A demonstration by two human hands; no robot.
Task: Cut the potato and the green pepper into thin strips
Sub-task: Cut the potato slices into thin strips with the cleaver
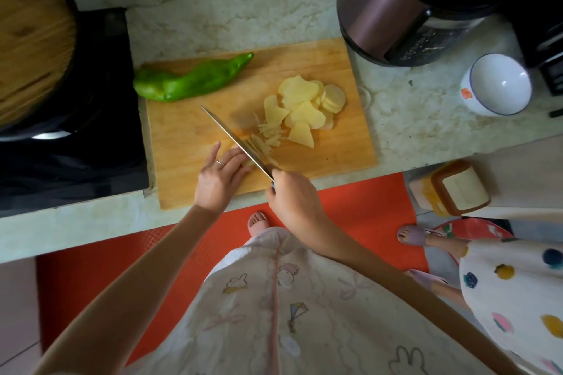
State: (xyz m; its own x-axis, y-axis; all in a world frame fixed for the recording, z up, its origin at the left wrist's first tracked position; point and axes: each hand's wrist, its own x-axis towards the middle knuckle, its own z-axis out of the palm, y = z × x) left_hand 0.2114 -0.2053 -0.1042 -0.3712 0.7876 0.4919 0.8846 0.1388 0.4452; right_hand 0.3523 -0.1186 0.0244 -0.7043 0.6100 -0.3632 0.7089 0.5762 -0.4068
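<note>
A wooden cutting board [195, 131] lies on the counter. A whole green pepper [189, 81] rests at its far left corner. Several potato slices [307, 103] are spread at the board's right, with a small heap of thin potato strips [266, 137] just right of the blade. My right hand [292, 195] grips the handle of a knife [236, 140], whose blade runs diagonally over the board. My left hand [217, 175] presses down on a small stack of potato slices against the blade's left side; those slices are mostly hidden under my fingers.
A dark pot with a wooden lid [30, 49] sits on the black stove [76, 161] at left. A rice cooker [405, 9] stands behind the board, a white bowl [496, 85] at right. Another person [502, 277] stands at the lower right beside me.
</note>
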